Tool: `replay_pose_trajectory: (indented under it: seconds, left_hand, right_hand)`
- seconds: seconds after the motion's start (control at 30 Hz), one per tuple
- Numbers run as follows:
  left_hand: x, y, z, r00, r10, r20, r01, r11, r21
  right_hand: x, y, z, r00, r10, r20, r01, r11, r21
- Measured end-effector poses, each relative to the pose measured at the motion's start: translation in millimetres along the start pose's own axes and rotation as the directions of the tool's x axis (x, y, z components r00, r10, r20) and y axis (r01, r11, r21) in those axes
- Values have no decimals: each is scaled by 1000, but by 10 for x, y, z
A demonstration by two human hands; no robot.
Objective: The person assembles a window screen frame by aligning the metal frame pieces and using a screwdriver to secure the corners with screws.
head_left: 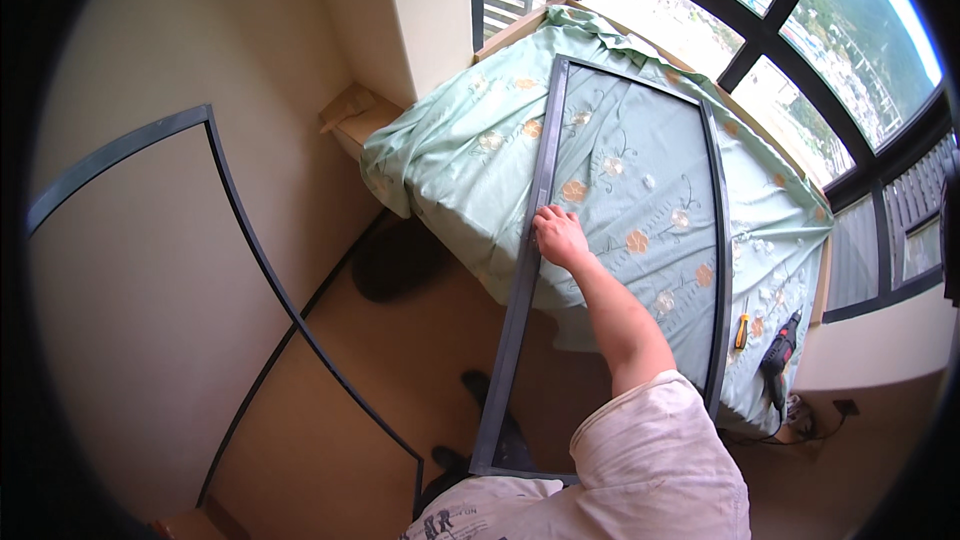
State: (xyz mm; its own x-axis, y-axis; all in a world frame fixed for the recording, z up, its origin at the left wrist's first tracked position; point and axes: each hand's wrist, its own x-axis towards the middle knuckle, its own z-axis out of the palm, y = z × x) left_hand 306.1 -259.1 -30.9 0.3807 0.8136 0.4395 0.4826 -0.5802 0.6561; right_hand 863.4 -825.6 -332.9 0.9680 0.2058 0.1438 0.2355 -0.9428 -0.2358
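Observation:
My right hand (561,236) reaches across from the lower right, its fingers curled over the left rail of a dark grey framed window screen (515,325). The fine dark mesh lets the cloth beneath show through. The screen slants from near my waist up onto a bed-like ledge, which is draped in a pale green cloth (450,155) with orange and white flowers. Whether anything small sits under my fingertips is hidden. My left hand is out of the picture.
A second dark frame (248,215) leans against the left wall. On the cloth's right side lie a yellow-handled screwdriver (741,331) and a corded power drill (779,355), its cable running toward a wall socket (846,407). Dark-framed windows (765,35) rise behind the ledge.

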Motion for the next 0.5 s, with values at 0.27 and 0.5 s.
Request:
replay_pose_trajectory:
  seconds: [0.27, 0.5]
  left_hand:
    - [-49, 26, 22, 998, -56, 19, 56, 998, -20]
    - [-98, 119, 72, 995, -93, 32, 96, 991, -89]
  right_hand:
    - [-74, -86, 87, 990, 141, 16, -142, 986, 87]
    - [-94, -228, -226, 987, 92, 131, -82, 993, -83]
